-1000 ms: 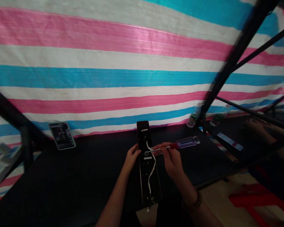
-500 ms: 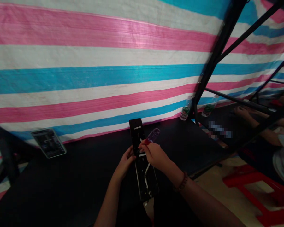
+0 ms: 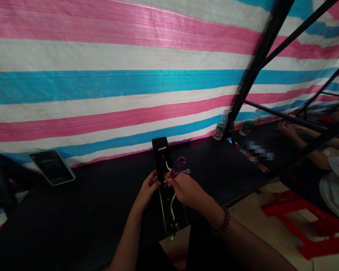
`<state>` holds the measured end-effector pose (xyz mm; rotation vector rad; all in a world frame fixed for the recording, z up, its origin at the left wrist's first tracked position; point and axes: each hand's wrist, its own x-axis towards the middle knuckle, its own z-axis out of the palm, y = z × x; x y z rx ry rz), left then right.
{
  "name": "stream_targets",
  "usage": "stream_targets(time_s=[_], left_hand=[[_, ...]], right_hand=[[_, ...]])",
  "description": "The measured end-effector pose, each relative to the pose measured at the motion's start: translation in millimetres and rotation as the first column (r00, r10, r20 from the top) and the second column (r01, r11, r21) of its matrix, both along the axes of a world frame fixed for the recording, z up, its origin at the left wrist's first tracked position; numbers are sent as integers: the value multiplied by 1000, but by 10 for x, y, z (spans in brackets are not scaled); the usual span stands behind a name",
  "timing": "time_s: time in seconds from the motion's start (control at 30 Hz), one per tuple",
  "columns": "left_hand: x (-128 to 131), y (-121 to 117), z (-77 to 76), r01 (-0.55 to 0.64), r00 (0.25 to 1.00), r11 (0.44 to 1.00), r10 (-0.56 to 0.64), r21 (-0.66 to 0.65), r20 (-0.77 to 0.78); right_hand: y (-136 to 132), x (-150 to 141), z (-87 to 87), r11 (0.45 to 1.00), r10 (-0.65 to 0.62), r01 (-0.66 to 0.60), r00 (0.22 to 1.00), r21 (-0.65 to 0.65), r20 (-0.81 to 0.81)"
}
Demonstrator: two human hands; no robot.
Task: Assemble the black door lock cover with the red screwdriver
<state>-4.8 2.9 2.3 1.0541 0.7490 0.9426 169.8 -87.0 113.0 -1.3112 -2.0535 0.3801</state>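
A long, narrow black panel (image 3: 165, 207) lies on the dark bench, pointing away from me, with a white cable (image 3: 173, 205) along its lower half and fittings too dim to make out. My left hand (image 3: 147, 190) grips the panel's left edge near its middle, thumb on top. In my right hand (image 3: 188, 190) is a screwdriver (image 3: 179, 165) with a clear purple and red handle, pinched between thumb and fingers over the middle of the panel. My fingers hide its tip and the spot under it.
A phone (image 3: 52, 166) leans on the striped sheet (image 3: 115, 88) at the left. Bottles (image 3: 220, 126) stand by the black metal frame (image 3: 247, 75). Another person's hands (image 3: 288, 130) rest at the neighbouring bench on the right, above a red stool (image 3: 302, 222).
The screwdriver's handle has turned more upright in my right hand. My left hand keeps its place on the panel. The whole view has shifted slightly.
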Motion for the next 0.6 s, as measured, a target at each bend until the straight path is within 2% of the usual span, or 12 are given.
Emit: stream_targets(time_s=[0.17, 0.33, 0.43, 0.6], left_hand=[[22, -22, 53, -27, 999, 999, 28, 44, -26], [37, -52, 154, -72, 996, 997, 74, 35, -55], [32, -47, 157, -71, 996, 997, 73, 32, -56], [26, -57, 99, -81, 995, 996, 83, 38, -47]], right_hand=[[-51, -43, 103, 998, 66, -66, 997, 16, 32], [-32, -58, 68, 996, 81, -80, 997, 40, -12], [4, -70, 22, 997, 76, -73, 992, 35, -96], [44, -104, -75, 997, -3, -22, 939, -68, -343]])
